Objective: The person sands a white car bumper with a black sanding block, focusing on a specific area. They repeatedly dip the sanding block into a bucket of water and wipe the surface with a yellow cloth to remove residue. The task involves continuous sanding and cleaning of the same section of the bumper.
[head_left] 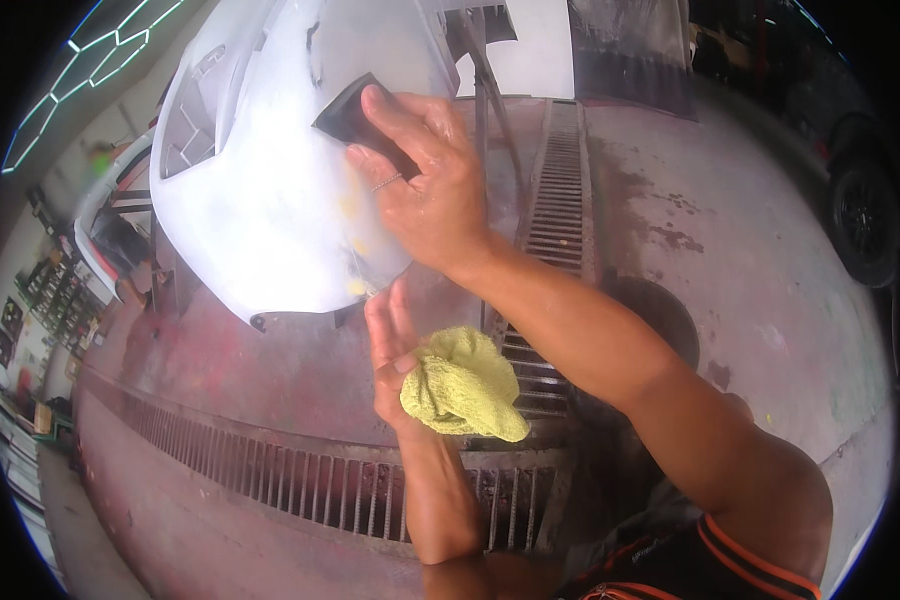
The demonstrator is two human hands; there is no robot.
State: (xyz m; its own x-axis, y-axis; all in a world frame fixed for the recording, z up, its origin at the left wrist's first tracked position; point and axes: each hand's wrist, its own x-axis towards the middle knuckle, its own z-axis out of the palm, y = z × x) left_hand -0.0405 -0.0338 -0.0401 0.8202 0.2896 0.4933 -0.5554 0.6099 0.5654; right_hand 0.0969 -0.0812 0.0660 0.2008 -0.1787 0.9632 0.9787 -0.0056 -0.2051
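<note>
A white car bumper [260, 230] with grey sanded areas and small yellowish patches is held up in front of me. My right hand [435, 190] presses a dark sheet that looks like sandpaper [348, 115] against its surface, thumb and fingers closed on the sheet. Lower down, my left hand [390, 350] holds a bunched yellow cloth [465, 385] against the palm with the thumb. Its other fingers reach up to the bumper's lower edge and seem to touch it. The far side of the bumper is out of sight.
A dark stand leg [492, 90] rises behind the bumper. Metal drain grates [555, 200] run along the stained floor. A dark round object [655, 315] is partly behind my right arm. At the right is a vehicle wheel [863, 215]; shelves [65, 300] line the left.
</note>
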